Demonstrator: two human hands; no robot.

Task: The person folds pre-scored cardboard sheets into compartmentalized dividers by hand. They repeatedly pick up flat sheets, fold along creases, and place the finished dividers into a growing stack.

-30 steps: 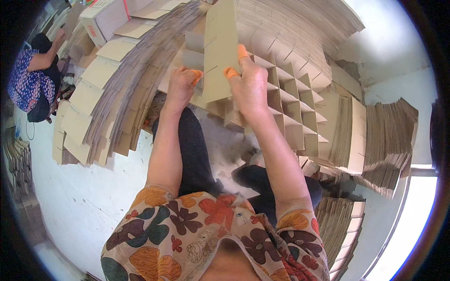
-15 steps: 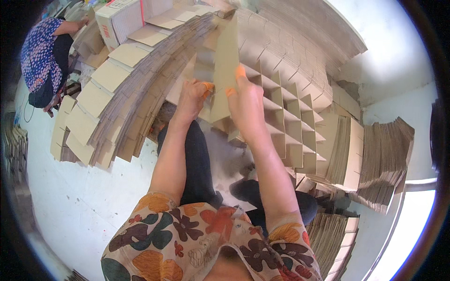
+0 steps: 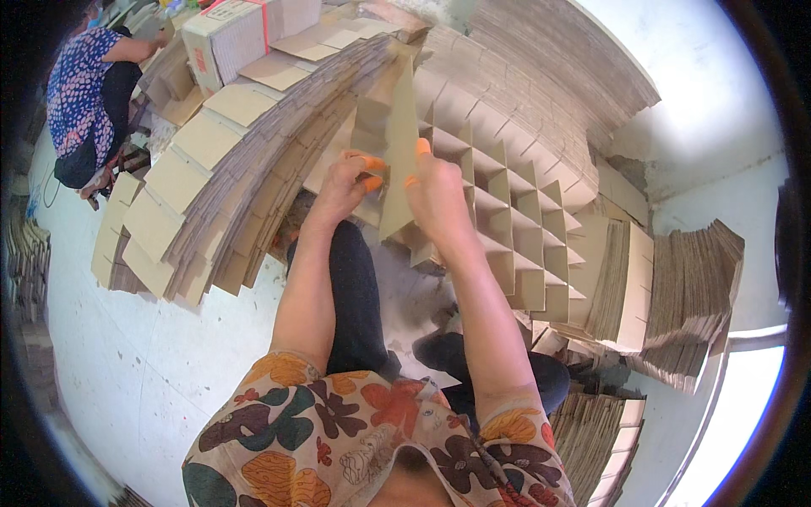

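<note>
A tan cardboard divider grid (image 3: 515,221) with many square cells spreads in front of me to the right. At its left side a long upright cardboard strip (image 3: 400,152) runs away from me. My right hand (image 3: 439,198) grips that strip's upper edge from the right, orange covers on its thumb and finger. On the strip's other side, my left hand (image 3: 340,190) has its orange-covered fingers bent in a pinch at the cross pieces of the divider (image 3: 370,127). The exact contact of the left fingertips is partly hidden.
Fanned stacks of slotted cardboard (image 3: 279,127) curve along the left; more slotted sheets (image 3: 515,80) lie behind the grid. Cardboard piles (image 3: 697,279) stand at right. A taped carton (image 3: 226,42) sits far left, near another person (image 3: 80,101) in a dotted top.
The upright strip's far end sits lower, and my right hand has shifted slightly down and left with it. My left hand stays beside the strip, its orange-covered fingers showing further apart.
</note>
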